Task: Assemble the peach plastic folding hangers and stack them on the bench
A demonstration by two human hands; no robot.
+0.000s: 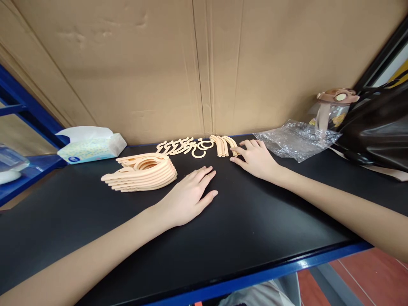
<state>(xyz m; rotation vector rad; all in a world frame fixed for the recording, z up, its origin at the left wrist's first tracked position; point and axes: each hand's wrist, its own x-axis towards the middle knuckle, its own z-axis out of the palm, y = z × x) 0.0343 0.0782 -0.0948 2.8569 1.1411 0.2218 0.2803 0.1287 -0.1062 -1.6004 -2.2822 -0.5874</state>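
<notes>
My left hand (191, 193) lies over the black table with its fingers stretched out and nothing in them. Just to its left is a neat stack of peach plastic hanger parts (143, 178), curved and layered. My right hand (256, 159) reaches to the near end of a row of curved peach plastic strips (221, 146). Its thumb and index finger are apart by the rightmost strip; whether they touch it I cannot tell. Left of the strips, several loose peach hooks (177, 146) lie spread along the back of the table.
A tissue pack (92, 146) sits at the back left. Crumpled clear plastic (296, 140), a lidded bottle (334, 108) and a dark bag (376, 127) occupy the right. Cardboard (143, 68) stands behind the table (248, 238), whose front edge is blue.
</notes>
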